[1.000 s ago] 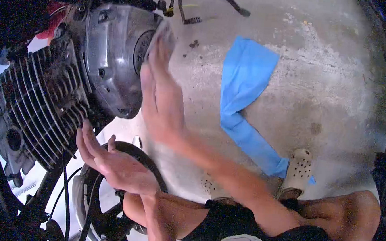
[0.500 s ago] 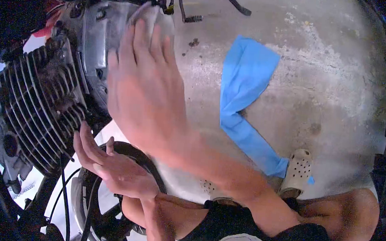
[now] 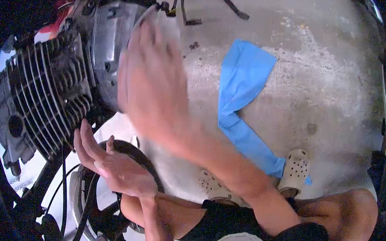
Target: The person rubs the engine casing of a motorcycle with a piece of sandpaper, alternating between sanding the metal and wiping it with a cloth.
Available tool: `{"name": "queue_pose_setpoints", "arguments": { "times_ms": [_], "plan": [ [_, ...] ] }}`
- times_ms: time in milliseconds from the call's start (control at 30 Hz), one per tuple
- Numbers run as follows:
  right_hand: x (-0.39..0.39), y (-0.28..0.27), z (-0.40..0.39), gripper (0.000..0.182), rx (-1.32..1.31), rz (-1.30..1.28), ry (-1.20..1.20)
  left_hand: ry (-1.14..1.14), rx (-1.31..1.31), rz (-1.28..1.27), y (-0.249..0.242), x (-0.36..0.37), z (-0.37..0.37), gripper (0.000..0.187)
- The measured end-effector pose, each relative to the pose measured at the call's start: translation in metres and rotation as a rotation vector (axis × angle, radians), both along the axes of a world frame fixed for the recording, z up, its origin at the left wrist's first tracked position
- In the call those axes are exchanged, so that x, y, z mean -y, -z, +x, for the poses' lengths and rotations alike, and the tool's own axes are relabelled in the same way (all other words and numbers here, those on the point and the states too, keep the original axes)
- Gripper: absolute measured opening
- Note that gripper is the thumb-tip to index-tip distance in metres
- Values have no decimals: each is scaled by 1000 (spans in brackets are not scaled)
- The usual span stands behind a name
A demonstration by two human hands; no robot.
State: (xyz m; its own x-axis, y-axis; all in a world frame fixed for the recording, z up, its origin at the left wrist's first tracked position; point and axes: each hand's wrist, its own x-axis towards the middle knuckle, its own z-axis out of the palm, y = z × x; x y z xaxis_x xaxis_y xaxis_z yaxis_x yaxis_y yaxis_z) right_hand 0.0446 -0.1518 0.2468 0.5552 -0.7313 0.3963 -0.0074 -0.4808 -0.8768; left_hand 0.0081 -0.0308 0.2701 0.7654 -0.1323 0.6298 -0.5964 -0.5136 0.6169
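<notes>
My right hand [image 3: 154, 84] reaches over the grey metal engine cover [image 3: 114, 34], palm down with the fingers stretched out. It is smeared by motion, and whether the palm touches the cover is hidden. Lower down, my left hand [image 3: 120, 169] is held palm up with its fingers extended and nothing in them. Its fingertips are close to the finned engine cylinder [image 3: 47, 88]; whether they touch cannot be told. To the right of my right hand, a blue cloth [image 3: 245, 75] lies in a bent strip on the concrete floor.
A black tyre [image 3: 143, 159] shows behind my left hand, with black cables [image 3: 64, 196] hanging near it. Cream perforated clogs [image 3: 296, 168] are on my feet beside the cloth. Dark levers [image 3: 230, 2] hang over the floor at the top.
The engine sits slightly farther right in view. My right hand has shifted a little right and is more blurred. My left hand and the cloth are almost where they were.
</notes>
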Motion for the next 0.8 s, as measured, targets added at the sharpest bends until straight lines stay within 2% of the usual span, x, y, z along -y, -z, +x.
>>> {"name": "queue_pose_setpoints", "arguments": {
  "times_ms": [100, 167, 200, 233, 300, 367, 433, 467, 500, 567, 633, 700, 733, 800],
  "plan": [
    [2, 2, -5, 52, -61, -27, -63, 14, -66, -92, -7, -2, -11, 68],
    [-18, 4, -21, 49, 57, -24, -15, -39, -12, -15, -7, -3, -8, 83],
    [-21, 8, -15, 31, 89, -143, 164, -54, -55, -40, -10, -3, -5, 83],
    [-10, 4, -11, 31, 87, -138, 162, -56, -56, -35, -9, -3, -6, 83],
    [14, 2, 6, 42, -103, -35, 37, 20, -59, -81, -9, -6, -11, 68],
    [2, 0, -5, 42, -57, 32, 44, 34, 0, -90, -10, -9, -13, 69],
    [-17, 7, -21, 34, 85, -142, 130, 22, 14, -44, -10, -11, -4, 84],
    [-15, 5, -19, 36, 83, -153, 134, -53, -34, -26, -15, -2, -7, 86],
    [-8, 9, -12, 36, 79, -143, 132, -55, -36, -15, -13, -2, -9, 86],
    [21, 3, 2, 47, -6, 32, -92, 4, -9, -80, -11, -5, -13, 75],
    [3, 4, -5, 47, 44, 102, -65, 74, 45, -66, -12, -6, -12, 76],
    [-18, 6, -20, 41, 130, -79, 42, 28, 46, -50, -11, -2, -7, 75],
    [-13, 6, -16, 42, 138, -80, 36, 10, 2, -76, -10, -4, -6, 76],
    [7, 8, 8, 47, 177, 39, -22, 32, 15, -77, -9, -6, -9, 77]
  ]
}}
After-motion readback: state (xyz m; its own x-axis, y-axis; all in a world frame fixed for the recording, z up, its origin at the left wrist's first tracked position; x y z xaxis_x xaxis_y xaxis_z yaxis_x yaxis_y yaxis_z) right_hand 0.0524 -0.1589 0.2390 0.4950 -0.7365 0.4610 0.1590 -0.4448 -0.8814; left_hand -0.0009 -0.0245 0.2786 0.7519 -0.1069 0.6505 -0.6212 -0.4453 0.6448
